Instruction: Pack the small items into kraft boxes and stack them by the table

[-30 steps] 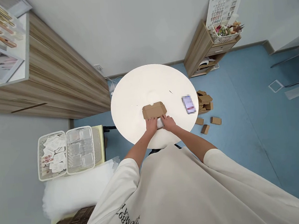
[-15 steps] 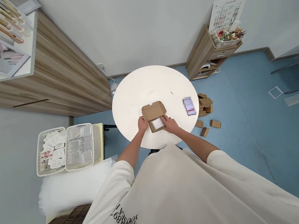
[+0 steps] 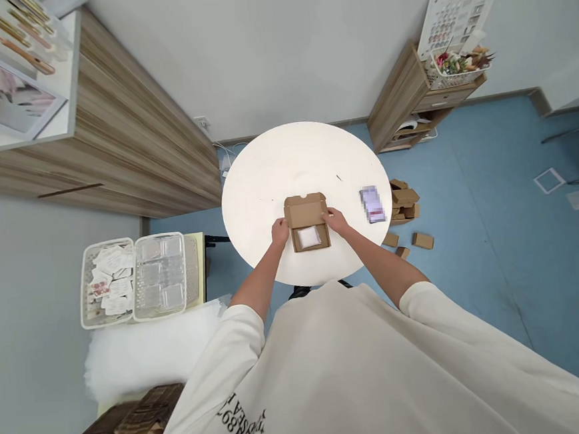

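A small brown cardboard box (image 3: 306,212) lies with its lid raised on the round white table (image 3: 295,156). Inside its tray rests a white padded packet (image 3: 309,237). My left hand (image 3: 280,232) grips the box's left side near the lid fold, fingers closed on the edge. On the opposite side, my right hand (image 3: 336,220) pinches the right edge of the lid by the fold. Parts of the fingertips are hidden against the cardboard.
A phone-like lilac item, pixelated (image 3: 373,204), lies on the table's right. Folded boxes (image 3: 405,201) are piled on the floor beyond it. To the left stand a white basket of cards (image 3: 108,285), one of clear cases (image 3: 158,277) and white foam sheets (image 3: 150,352).
The box has turned to sit straighter and shifted slightly right. My right hand has left the packet and moved up to the lid's right edge.
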The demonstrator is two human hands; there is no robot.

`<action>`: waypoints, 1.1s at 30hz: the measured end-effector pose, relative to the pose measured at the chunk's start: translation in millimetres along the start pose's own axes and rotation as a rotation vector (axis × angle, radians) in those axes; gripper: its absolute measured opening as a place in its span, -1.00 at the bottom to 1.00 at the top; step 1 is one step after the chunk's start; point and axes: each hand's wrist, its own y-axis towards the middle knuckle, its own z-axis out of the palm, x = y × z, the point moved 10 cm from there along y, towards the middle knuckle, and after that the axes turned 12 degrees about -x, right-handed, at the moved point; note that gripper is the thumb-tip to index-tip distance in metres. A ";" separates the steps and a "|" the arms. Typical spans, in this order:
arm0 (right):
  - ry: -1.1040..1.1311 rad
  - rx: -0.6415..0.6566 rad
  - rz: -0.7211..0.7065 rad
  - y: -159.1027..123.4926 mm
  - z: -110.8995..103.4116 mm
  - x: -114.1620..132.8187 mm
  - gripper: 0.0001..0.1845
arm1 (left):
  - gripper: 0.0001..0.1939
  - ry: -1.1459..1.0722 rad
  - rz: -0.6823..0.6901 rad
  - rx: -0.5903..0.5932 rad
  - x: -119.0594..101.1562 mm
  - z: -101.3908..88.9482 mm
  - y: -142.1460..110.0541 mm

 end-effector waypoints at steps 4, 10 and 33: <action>0.117 0.002 -0.018 -3.3 2.3 7.5 -0.52 | -0.90 -0.049 -0.036 0.026 3.4 8.7 1.6; 0.204 0.007 0.073 -7.2 -1.8 11.7 -0.43 | -0.95 -0.087 -0.062 0.027 4.6 4.7 8.2; 0.253 0.204 0.111 -16.5 -8.6 36.9 -0.19 | -0.37 -0.157 -0.034 0.306 -42.5 -7.1 -16.1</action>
